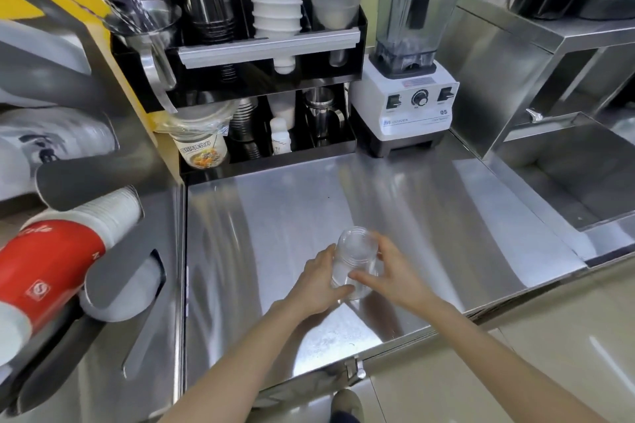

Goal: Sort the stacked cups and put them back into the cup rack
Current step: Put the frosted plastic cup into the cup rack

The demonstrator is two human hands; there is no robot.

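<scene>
Cups (355,263): clear thin plastic, likely light, slippery, crushable.
Left hand (318,282): fingers curled round lower wall.
Right hand (391,273): fingers pinching opposite wall.

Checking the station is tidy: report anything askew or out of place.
One oddity: a printed instant noodle cup leans tilted at the left end of the black cup rack, a clear plastic lid loose on top. No spills visible.
</scene>
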